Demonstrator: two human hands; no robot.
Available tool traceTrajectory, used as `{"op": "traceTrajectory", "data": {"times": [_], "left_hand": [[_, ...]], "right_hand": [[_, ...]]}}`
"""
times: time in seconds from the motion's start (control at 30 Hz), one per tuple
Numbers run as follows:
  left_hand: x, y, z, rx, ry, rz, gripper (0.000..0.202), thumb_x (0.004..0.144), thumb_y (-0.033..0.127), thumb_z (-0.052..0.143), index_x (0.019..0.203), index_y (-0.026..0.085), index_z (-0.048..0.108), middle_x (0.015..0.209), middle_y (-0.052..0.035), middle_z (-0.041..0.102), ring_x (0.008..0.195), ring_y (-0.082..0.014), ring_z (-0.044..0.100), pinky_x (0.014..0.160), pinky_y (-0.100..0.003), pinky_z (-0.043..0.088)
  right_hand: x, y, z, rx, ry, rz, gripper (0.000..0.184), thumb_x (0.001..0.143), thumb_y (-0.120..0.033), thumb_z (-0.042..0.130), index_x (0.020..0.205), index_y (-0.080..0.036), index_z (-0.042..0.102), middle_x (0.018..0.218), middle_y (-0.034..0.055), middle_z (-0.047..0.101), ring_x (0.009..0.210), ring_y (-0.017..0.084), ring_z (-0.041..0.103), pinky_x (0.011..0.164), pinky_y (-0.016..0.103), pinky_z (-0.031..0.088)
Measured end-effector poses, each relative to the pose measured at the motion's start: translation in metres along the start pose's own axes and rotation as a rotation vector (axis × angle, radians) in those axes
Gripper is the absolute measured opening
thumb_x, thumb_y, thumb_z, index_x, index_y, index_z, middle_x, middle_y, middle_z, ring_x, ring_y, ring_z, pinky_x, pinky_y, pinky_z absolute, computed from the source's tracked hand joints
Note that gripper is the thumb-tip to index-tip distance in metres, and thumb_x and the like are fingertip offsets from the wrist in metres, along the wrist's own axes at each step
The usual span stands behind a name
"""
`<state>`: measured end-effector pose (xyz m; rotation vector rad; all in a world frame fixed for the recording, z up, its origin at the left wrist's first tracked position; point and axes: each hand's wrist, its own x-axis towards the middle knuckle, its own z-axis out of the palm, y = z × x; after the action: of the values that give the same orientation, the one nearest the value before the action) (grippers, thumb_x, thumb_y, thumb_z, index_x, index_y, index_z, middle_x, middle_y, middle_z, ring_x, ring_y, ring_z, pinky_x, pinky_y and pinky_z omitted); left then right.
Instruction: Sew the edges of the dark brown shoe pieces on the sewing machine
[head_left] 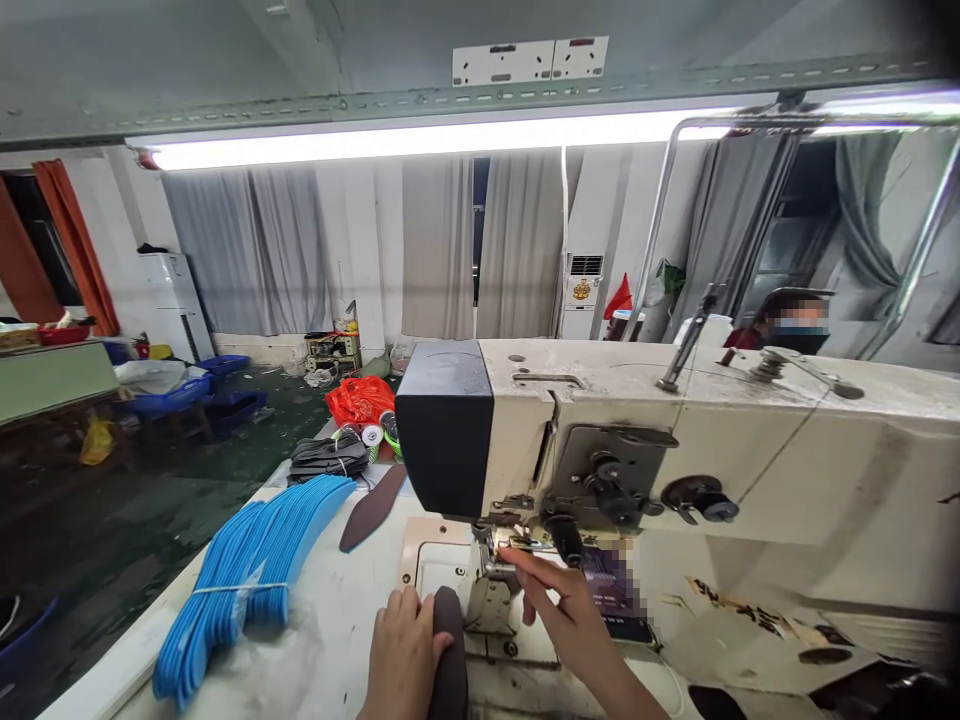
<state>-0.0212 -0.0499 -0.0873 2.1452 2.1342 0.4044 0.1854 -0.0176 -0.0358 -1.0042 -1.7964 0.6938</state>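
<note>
A cream industrial sewing machine (750, 450) with a black head end fills the right half of the view. My left hand (401, 655) lies on the machine bed, thumb and fingers closed on a dark brown leather strip (448, 650) that runs toward the presser foot (491, 565). My right hand (559, 610) reaches up to the needle area, its fingers pinched together at the foot; what they hold is too small to make out.
A banded stack of blue curved pieces (247, 575) lies on the table at left, with another brown strip (373, 508) beyond it. Dark pieces, thread spools and a red bag (360, 400) sit farther back. A person (795, 325) sits behind the machine.
</note>
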Motion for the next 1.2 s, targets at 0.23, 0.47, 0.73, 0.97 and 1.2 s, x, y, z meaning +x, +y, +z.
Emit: {"op": "traceTrajectory", "data": {"times": [0.23, 0.47, 0.73, 0.97, 1.2], "left_hand": [[0.01, 0.007, -0.006, -0.142, -0.007, -0.04, 0.016, 0.069, 0.015, 0.069, 0.085, 0.016, 0.068, 0.103, -0.0118, 0.063, 0.101, -0.0322, 0.055, 0.084, -0.043, 0.041], [0.014, 0.009, -0.059, -0.767, -0.044, -0.036, 0.008, 0.077, 0.022, 0.057, 0.084, 0.019, 0.059, 0.076, 0.0012, 0.064, 0.073, -0.0146, 0.058, 0.065, -0.023, 0.043], [0.037, 0.039, -0.082, -1.38, -0.183, -0.164, 0.021, 0.056, 0.023, 0.07, 0.073, 0.016, 0.059, 0.063, 0.0038, 0.057, 0.056, -0.0097, 0.048, 0.054, -0.023, 0.035], [0.049, 0.041, -0.076, -1.291, -0.151, -0.123, 0.02, 0.058, 0.019, 0.068, 0.077, 0.015, 0.06, 0.069, 0.0024, 0.057, 0.063, -0.0113, 0.048, 0.06, -0.024, 0.036], [0.04, 0.033, -0.088, -1.331, -0.3, -0.144, 0.03, 0.061, 0.024, 0.071, 0.087, 0.016, 0.058, 0.07, 0.0015, 0.061, 0.066, -0.0142, 0.056, 0.061, -0.026, 0.041]], "right_hand": [[-0.001, 0.009, 0.0, -0.039, 0.007, 0.009, 0.04, 0.093, -0.042, 0.044, 0.114, -0.018, 0.069, 0.044, -0.0028, 0.058, 0.045, 0.015, 0.057, 0.068, 0.028, 0.052], [0.0, 0.008, 0.001, -0.035, 0.0, 0.005, 0.039, 0.093, -0.043, 0.044, 0.114, -0.021, 0.069, 0.045, -0.0025, 0.06, 0.047, 0.015, 0.06, 0.068, 0.028, 0.052], [-0.004, 0.029, 0.003, -0.029, -0.02, -0.002, 0.039, 0.094, -0.042, 0.042, 0.122, -0.025, 0.064, 0.048, -0.0006, 0.062, 0.054, 0.017, 0.061, 0.06, 0.024, 0.051], [-0.004, 0.032, -0.001, -0.002, -0.087, 0.024, 0.042, 0.096, -0.043, 0.038, 0.126, -0.025, 0.061, 0.059, 0.0018, 0.06, 0.051, 0.014, 0.059, 0.05, 0.022, 0.049], [-0.007, 0.031, -0.004, -0.078, -0.057, 0.038, 0.042, 0.094, -0.045, 0.041, 0.123, -0.025, 0.063, 0.068, 0.0038, 0.061, 0.049, 0.013, 0.058, 0.047, 0.022, 0.05]]}}
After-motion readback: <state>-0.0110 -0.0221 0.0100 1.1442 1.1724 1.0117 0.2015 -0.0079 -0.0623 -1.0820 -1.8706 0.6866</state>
